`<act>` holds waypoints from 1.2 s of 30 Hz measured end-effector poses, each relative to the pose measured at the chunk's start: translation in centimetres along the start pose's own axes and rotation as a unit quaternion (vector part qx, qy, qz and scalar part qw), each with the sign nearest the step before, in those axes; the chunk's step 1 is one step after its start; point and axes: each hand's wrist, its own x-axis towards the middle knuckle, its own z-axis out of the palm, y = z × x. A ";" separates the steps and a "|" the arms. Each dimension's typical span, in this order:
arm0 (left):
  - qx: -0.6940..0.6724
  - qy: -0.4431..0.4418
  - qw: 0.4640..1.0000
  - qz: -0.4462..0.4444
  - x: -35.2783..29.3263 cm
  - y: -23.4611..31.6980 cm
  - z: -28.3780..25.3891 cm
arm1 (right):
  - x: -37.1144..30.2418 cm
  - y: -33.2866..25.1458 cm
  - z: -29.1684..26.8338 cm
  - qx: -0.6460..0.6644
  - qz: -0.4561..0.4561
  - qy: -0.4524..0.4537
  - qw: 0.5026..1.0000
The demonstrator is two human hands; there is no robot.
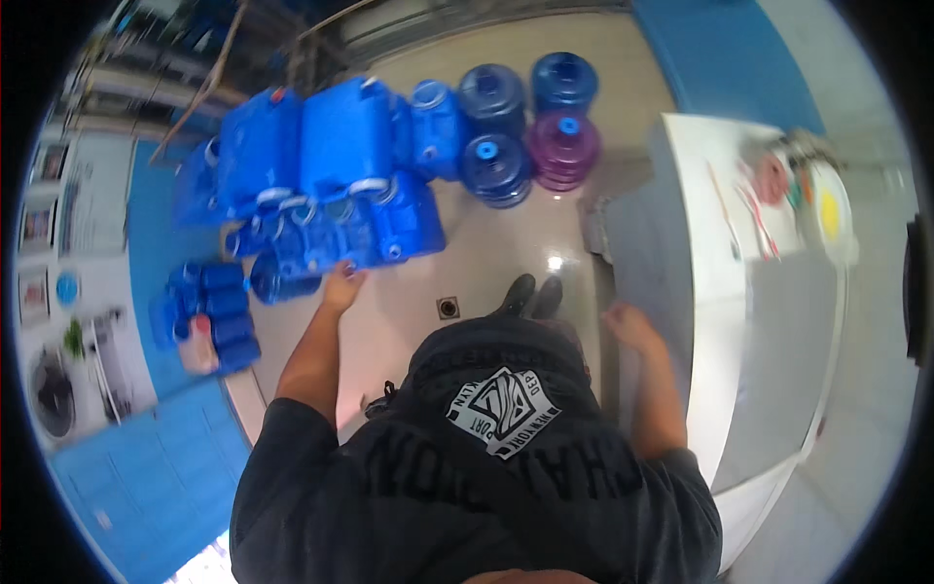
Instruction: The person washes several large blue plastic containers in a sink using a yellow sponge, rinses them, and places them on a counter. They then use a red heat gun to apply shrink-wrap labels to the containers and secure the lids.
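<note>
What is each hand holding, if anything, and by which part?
The right hand appears to hold nothing. The left hand shows against the blue containers; whether it grips one cannot be told.

Bright blue jerrycans [342, 136], translucent blue round bottles [496, 178] and a purple-pink bottle [562, 154]; black shirt [389, 530] with a white-and-black emblem [504, 409]; white table [708, 204]; beige floor [491, 248], though glare makes its exact shade uncertain

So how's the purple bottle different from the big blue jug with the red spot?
The bottle is purple; the jug bright blue.
The bottle is round and ringed; the jug is boxy.
The bottle stands beside round bottles; the jug sits in a pile of blue jugs.
Neither is in the left hand or right hand.
</note>
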 end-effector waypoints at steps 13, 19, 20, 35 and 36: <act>-0.297 -0.210 0.807 -0.465 -36.3 -29.1 -2.8 | 23.1 -27.6 6.9 -0.031 -0.283 -0.055 0.957; -0.196 -0.206 0.851 -0.441 -28.1 -32.6 -6.4 | 28.9 -41.1 24.4 0.081 -0.216 -0.281 0.931; -0.113 -0.172 0.913 -0.352 -26.2 -36.3 -8.3 | 29.4 -43.6 27.1 0.105 -0.161 -0.326 0.926; -0.100 -0.144 0.893 -0.414 -26.0 -48.3 -18.2 | 36.7 -65.4 55.0 0.204 -0.007 -0.343 0.917; -0.140 -0.148 0.872 -0.446 -24.6 -45.9 -18.5 | 38.0 -64.5 54.7 0.215 0.044 -0.298 0.929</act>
